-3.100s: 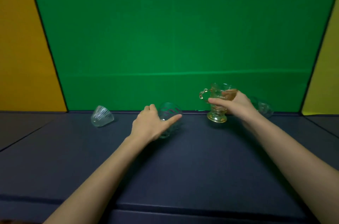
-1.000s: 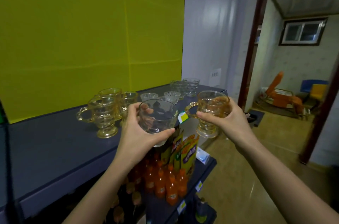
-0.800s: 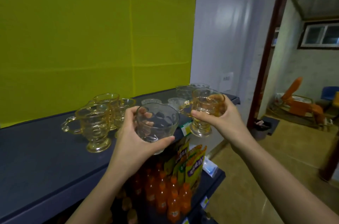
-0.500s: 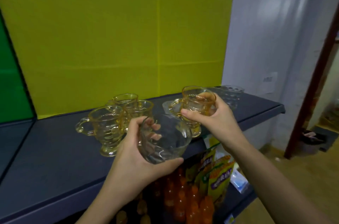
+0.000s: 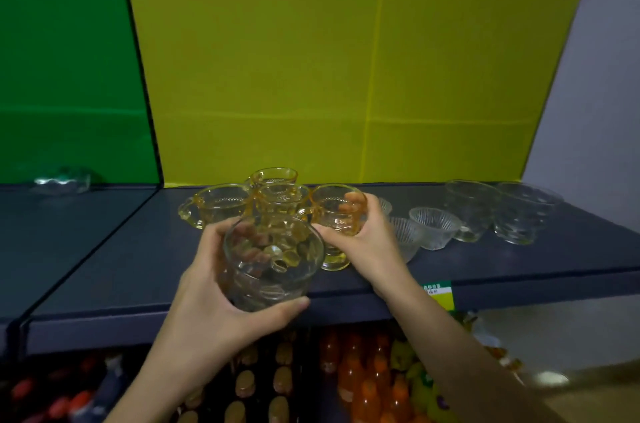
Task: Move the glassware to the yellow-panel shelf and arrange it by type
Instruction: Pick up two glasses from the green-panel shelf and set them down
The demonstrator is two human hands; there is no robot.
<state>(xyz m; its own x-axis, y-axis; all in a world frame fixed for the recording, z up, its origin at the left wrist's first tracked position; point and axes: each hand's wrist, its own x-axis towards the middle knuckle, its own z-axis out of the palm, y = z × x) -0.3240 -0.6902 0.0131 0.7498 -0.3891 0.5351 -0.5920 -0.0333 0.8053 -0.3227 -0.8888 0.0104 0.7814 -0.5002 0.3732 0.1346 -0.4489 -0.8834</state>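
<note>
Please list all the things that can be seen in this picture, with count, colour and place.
amber cups: three, amber, standing at the shelf's left-middle
amber cup: one, amber, in the right hand, beside that group
clear tumbler: one, clear, in the left hand
ribbed bowls: about three, clear, right of the amber cups
large tumblers: two, clear, far right
shelf: one, dark blue
bottles: many, mostly orange, below
left hand: one
right hand: one

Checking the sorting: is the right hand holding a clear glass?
No, the right hand grips an amber cup beside the other amber cups.
</note>
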